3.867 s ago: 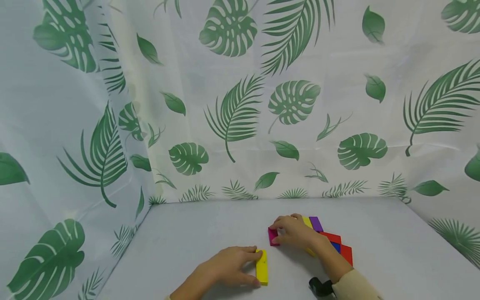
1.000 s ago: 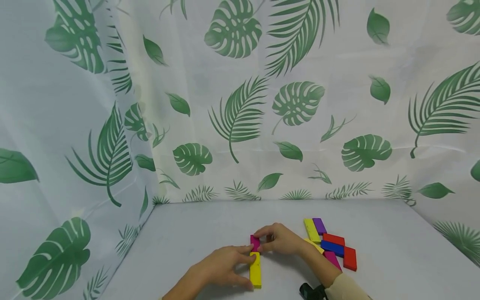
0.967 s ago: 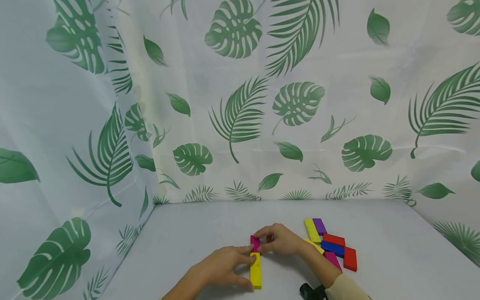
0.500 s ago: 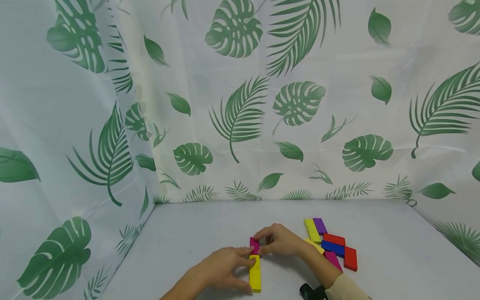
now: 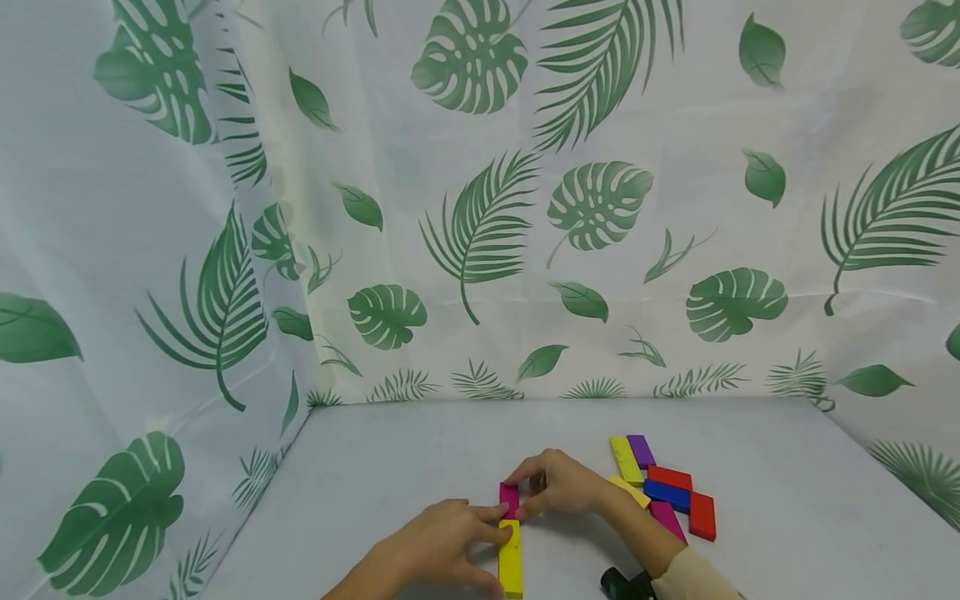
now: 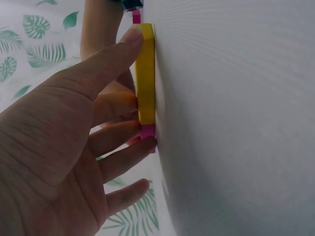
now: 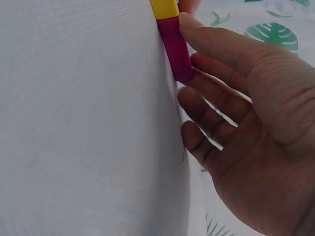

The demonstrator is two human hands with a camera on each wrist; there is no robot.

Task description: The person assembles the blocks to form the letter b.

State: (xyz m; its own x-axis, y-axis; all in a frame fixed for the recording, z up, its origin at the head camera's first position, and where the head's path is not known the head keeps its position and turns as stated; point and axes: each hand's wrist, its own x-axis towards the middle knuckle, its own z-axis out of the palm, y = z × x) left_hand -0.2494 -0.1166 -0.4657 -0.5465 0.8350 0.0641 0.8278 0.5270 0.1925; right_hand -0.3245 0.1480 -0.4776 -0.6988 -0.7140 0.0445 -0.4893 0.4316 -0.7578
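Observation:
A yellow rectangular block [image 5: 511,565] lies on the table with a magenta block [image 5: 508,498] end to end at its far side. My left hand [image 5: 433,546] holds the yellow block from the left, thumb near its near end and index finger by its far end. In the left wrist view, other fingers of this hand reach the magenta block [image 6: 147,131]. From the right, my right hand [image 5: 567,486] pinches the magenta block between thumb and fingers. The right wrist view shows the magenta block [image 7: 175,49] meeting the yellow block [image 7: 165,9], both flat on the surface.
To the right lies a loose cluster: yellow [image 5: 626,460], purple [image 5: 641,451], red [image 5: 702,515], blue [image 5: 667,495] and another magenta block [image 5: 667,521], among others. A black device [image 5: 624,584] sits at the right wrist. Leaf-patterned cloth [image 5: 480,333] walls the white table.
Earlier the magenta block stood apart, right of the yellow one; the right hand has brought it left to the yellow block's far end. Since then both blocks and hands have slid slightly nearer.

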